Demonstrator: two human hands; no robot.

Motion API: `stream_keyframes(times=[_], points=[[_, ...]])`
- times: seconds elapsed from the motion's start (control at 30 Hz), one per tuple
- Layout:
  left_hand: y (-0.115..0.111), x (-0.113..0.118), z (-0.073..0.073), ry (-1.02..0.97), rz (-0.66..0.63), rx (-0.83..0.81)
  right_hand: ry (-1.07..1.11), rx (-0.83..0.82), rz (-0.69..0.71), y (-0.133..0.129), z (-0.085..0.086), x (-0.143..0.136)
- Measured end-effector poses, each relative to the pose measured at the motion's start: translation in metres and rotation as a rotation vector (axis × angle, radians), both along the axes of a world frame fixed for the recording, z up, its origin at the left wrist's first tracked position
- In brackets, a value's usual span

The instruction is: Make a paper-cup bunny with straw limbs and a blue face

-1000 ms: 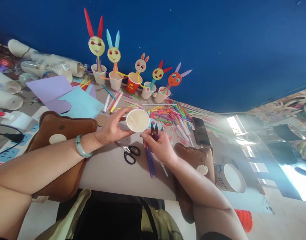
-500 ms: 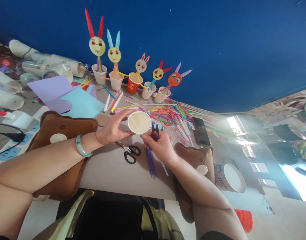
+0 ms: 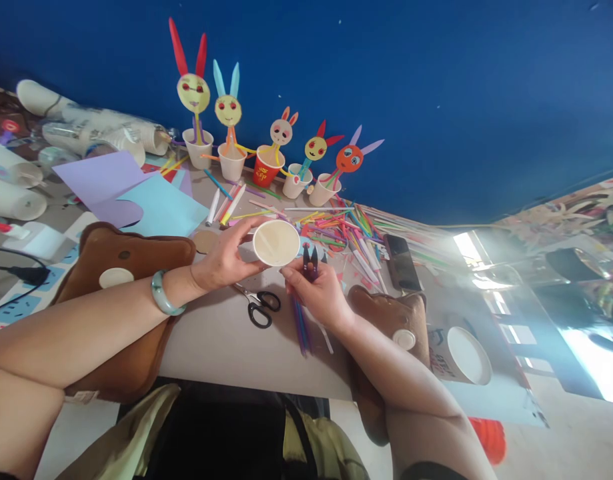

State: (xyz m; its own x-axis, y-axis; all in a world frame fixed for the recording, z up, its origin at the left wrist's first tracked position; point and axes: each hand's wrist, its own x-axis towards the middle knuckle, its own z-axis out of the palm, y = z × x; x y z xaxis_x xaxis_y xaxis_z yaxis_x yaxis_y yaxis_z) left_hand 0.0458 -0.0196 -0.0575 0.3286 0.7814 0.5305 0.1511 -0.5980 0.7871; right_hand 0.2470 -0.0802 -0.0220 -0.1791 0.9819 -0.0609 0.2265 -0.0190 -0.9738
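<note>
My left hand point(image 3: 229, 257) is closed around a white paper cup point(image 3: 276, 244), its open mouth tilted toward me. My right hand point(image 3: 319, 293) grips small dark two-pointed snips point(image 3: 311, 259), the points upward beside the cup. The right thumb and fingertips are at the cup's lower right rim; whether they press on it is hard to tell. Below the hands, black-handled scissors point(image 3: 261, 310) lie on the table, their blades partly hidden. Purple and blue straws point(image 3: 302, 330) lie under my right hand, partly covered by it.
Several rabbit figures in paper cups point(image 3: 231, 160) stand along the blue wall. Coloured strips and markers point(image 3: 331, 230) lie before them. Purple paper point(image 3: 96, 180), blue paper point(image 3: 169, 203) and a brown cushion point(image 3: 131, 320) are left. A phone point(image 3: 400, 260) and white-lidded tub point(image 3: 469, 357) are right.
The cup and both hands hold nearly the same pose, with only a very slight shift to the left. The view itself has moved a little. Nothing was picked up or let go.
</note>
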Motion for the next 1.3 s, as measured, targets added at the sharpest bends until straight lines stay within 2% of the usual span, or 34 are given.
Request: stream_keyframes(times=[0.3, 0.57, 1.3], points=[[-0.0026, 0.0013, -0.0013, -0.001, 0.052, -0.008, 0.096, -0.106, -0.025, -0.0052, 0.0021, -0.0068], [-0.0004, 0.0015, 0.0016, -0.016, -0.053, 0.097, 0.06, -0.087, -0.015, -0.006, -0.0009, -0.0077], [0.0, -0.0002, 0.0036, -0.002, -0.099, 0.095, -0.042, -0.013, 0.009, -0.0062, -0.0067, -0.0063]])
